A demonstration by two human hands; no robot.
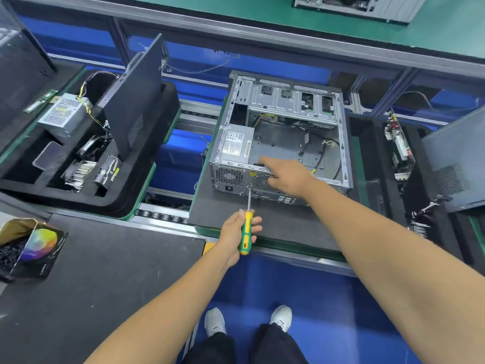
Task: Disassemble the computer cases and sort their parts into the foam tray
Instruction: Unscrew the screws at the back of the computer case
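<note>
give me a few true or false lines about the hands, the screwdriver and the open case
1. The left hand holds a screwdriver with a green and yellow handle. True.
2. The screwdriver's tip is at the rear panel of the open computer case. True.
3. The right hand holds a second screwdriver. False: it rests on the case's rear top edge and holds no tool.
4. The power supply in this case has already been taken out. False: it still sits in the case's near left corner.
5. The foam tray on the left holds removed parts, including another power supply. True.
</note>
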